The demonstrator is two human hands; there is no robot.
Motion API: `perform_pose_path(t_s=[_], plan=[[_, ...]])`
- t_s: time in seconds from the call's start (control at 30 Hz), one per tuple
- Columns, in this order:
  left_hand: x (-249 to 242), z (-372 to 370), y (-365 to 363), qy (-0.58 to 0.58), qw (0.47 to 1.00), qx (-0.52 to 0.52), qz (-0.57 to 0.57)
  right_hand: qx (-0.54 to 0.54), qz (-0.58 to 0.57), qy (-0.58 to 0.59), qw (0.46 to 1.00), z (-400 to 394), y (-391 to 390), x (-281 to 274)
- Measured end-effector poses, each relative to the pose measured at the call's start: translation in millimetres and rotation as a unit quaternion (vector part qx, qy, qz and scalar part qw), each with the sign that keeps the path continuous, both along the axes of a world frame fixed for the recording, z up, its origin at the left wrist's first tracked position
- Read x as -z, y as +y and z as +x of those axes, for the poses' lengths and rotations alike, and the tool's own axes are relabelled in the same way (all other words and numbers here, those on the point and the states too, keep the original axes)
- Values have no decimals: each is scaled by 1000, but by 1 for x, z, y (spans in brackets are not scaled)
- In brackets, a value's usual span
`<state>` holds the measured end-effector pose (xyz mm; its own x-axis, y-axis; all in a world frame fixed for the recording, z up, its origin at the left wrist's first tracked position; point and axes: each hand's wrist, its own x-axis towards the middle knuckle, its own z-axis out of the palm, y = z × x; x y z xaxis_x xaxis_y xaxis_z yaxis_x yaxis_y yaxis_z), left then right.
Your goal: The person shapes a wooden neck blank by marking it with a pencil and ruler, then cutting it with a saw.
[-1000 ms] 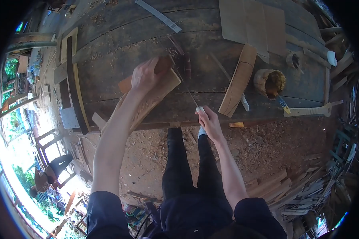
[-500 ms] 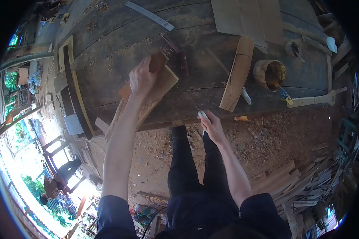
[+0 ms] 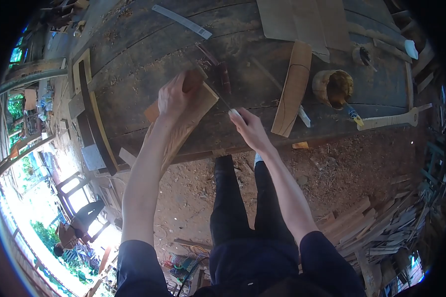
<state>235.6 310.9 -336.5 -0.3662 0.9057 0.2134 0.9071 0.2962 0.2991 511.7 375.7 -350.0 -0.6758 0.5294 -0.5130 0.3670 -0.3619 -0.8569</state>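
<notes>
My left hand point(image 3: 175, 98) is closed round the upper part of a carved wooden piece point(image 3: 191, 120), which slants over the bench's front edge. To its right, my right hand point(image 3: 248, 126) is closed on the pale handle of a thin tool point(image 3: 223, 101). The tool's narrow shaft points up and left toward the end of the wooden piece; whether its tip touches the wood cannot be made out. A dark reddish tool point(image 3: 225, 76) lies on the bench just beyond.
The workbench point(image 3: 139, 64) bears a metal ruler point(image 3: 182, 22), a curved wooden board point(image 3: 293, 89), a round pot point(image 3: 333, 89) with a brush point(image 3: 353, 115), and cardboard point(image 3: 302, 22). Wood scraps point(image 3: 352, 227) lie on the ground at right. A person point(image 3: 74, 231) is at far left.
My right hand has moved up and left with the thin tool, closer to the wooden piece. My left hand keeps its hold on the wood. The view has shifted slightly.
</notes>
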Motion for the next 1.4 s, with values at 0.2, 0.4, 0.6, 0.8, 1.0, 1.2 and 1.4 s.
perform_pose_path(t_s=[0.2, 0.4, 0.6, 0.8, 1.0, 1.2, 1.4], plan=[[-3, 9, 4, -5, 998, -55, 2, 30, -58, 19, 998, 26, -26, 10], [-4, 9, 6, -2, 998, -56, 1, 55, -134, 19, 989, 121, -61, 0], [4, 3, 4, -1, 998, -55, 27, 8, -98, 5, 995, 113, -40, -4], [-1, 0, 7, -23, 996, -84, -29, 16, -126, 3, 992, 108, -20, -5], [1, 0, 5, 8, 998, -54, -33, 2, -94, -2, 996, 127, -15, -8], [1, 0, 4, -9, 998, -47, -32, -16, -41, 6, 999, 53, -7, -1], [-2, 1, 6, 12, 999, -43, -17, -4, -14, 7, 1000, -13, 4, 11]])
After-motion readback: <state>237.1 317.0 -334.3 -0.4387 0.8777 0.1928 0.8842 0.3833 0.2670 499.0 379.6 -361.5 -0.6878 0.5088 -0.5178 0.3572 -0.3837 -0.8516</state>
